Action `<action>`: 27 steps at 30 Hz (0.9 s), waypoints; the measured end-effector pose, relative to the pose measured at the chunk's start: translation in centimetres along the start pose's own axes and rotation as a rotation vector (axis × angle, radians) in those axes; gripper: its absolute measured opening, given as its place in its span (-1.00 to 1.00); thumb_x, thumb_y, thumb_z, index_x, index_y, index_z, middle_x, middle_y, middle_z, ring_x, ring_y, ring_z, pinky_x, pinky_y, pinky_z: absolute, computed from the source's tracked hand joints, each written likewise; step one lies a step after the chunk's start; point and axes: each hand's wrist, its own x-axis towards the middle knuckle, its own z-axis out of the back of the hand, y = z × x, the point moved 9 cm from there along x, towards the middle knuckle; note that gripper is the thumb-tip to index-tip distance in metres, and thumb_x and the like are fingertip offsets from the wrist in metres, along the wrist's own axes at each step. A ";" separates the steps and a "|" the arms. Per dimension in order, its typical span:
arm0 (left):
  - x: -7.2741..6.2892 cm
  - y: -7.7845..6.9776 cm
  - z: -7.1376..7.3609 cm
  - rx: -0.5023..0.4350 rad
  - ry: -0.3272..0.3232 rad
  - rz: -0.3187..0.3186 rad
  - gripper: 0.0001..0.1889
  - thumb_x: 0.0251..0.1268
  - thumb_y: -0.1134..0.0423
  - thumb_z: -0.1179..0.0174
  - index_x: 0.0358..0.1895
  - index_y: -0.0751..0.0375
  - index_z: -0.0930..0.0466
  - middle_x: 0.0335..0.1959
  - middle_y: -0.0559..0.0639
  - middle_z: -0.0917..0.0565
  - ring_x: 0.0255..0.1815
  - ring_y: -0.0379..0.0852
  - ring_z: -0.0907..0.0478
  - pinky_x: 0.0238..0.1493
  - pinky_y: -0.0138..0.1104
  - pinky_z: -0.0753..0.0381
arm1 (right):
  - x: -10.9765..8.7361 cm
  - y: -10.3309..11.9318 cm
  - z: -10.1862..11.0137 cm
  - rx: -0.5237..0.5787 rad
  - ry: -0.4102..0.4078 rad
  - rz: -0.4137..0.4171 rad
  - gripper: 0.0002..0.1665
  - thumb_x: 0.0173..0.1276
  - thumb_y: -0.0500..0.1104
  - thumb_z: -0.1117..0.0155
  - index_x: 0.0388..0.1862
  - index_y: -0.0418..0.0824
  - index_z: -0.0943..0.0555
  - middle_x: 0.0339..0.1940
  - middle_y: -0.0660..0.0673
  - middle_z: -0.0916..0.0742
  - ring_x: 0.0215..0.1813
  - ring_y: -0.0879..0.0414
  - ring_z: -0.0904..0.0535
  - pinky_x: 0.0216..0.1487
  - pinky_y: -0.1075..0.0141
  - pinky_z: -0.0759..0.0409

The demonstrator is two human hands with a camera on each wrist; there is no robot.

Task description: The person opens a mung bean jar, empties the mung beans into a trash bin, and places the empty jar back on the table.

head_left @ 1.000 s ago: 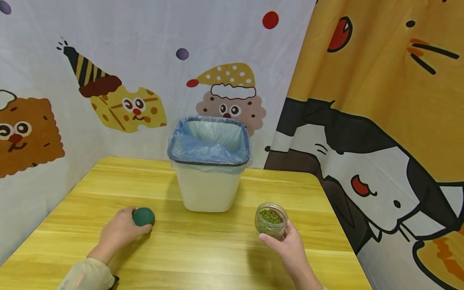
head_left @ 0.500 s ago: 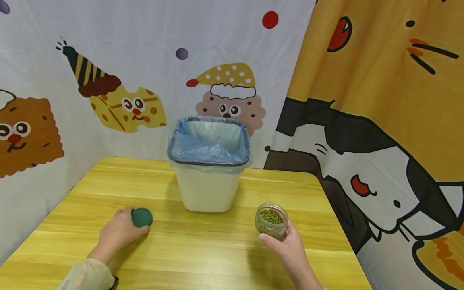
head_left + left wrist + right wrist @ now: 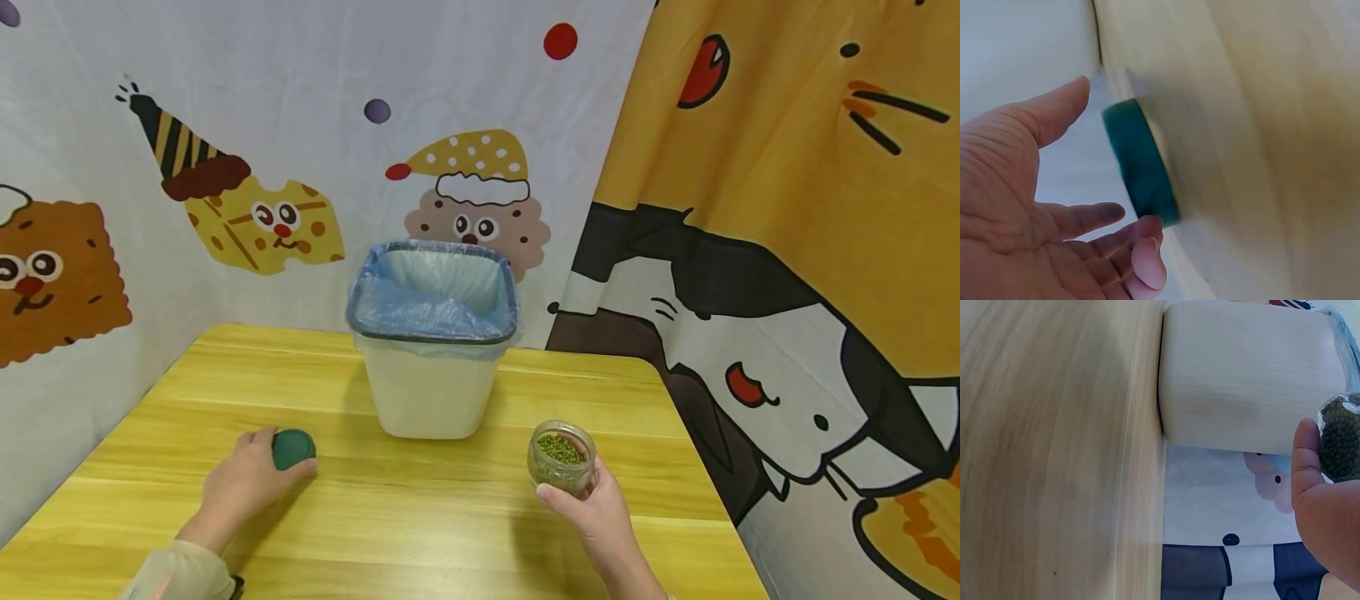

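Observation:
A round dark green lid (image 3: 293, 450) lies flat on the wooden table at the left. My left hand (image 3: 243, 479) is beside it. In the left wrist view the thumb stands away from the lid (image 3: 1141, 162), and loosely bent fingertips (image 3: 1149, 256) are right at its lower edge. On the right side, my right hand (image 3: 603, 521) grips a small clear glass jar (image 3: 561, 479) above the table. Small green beans (image 3: 560, 448), like mung beans, fill part of the lidless jar. The right wrist view shows the thumb along the jar's side and the beans (image 3: 1339, 440) through the glass.
A cream bin (image 3: 438, 392) lined with a blue plastic bag (image 3: 442, 304) stands upright at the table's back middle. The yellow wooden table (image 3: 420, 525) ends close behind it. Cartoon-printed curtains (image 3: 300, 100) hang behind and to the right.
The green lid has shifted slightly left on the table with my left hand. The left thumb has since moved a little away from the lid. The right hand and jar stay almost still.

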 end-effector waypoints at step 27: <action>-8.5 -16.0 11.9 -0.118 -0.988 -0.848 -0.14 0.57 -0.40 -0.05 0.32 0.47 -0.57 0.29 0.39 -0.64 0.36 0.43 -0.53 0.40 0.21 -0.43 | 0.4 1.2 1.2 -0.009 0.012 0.014 -0.15 0.28 -0.37 -0.53 0.52 -0.20 -0.42 0.19 0.06 -0.76 0.21 0.19 -0.72 0.16 0.35 -0.73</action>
